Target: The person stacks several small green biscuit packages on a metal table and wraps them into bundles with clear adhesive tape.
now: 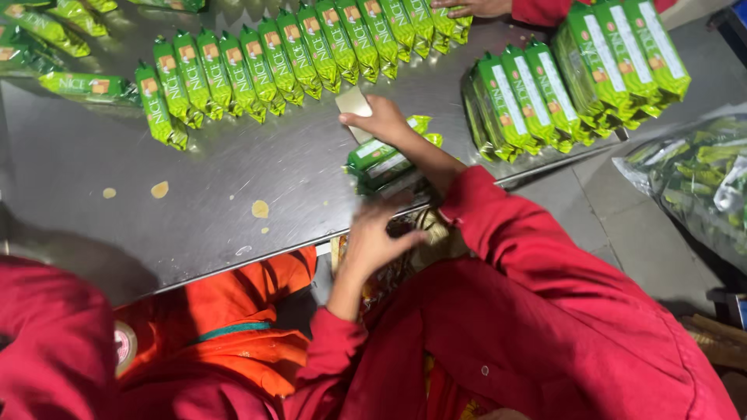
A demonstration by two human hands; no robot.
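My right hand (383,119) reaches out over the steel table (233,179) and pinches a pale beige flat piece (352,103) between thumb and fingers. Under its wrist lie two or three green biscuit packets (381,158). A long row of the same green packets (264,66) stands just beyond the hand. My left hand (372,236) is blurred at the table's near edge, fingers spread. It hovers over crinkled shiny wrappers (432,233) in my lap and grips nothing that I can see.
Stacks of green packets (576,78) fill the right end of the table, and a clear bag of more (696,179) lies on the floor. Crumbs (159,189) dot the steel. Another person's hand (475,7) works at the far edge. A red sleeve (47,342) and orange cloth (233,311) sit at my left.
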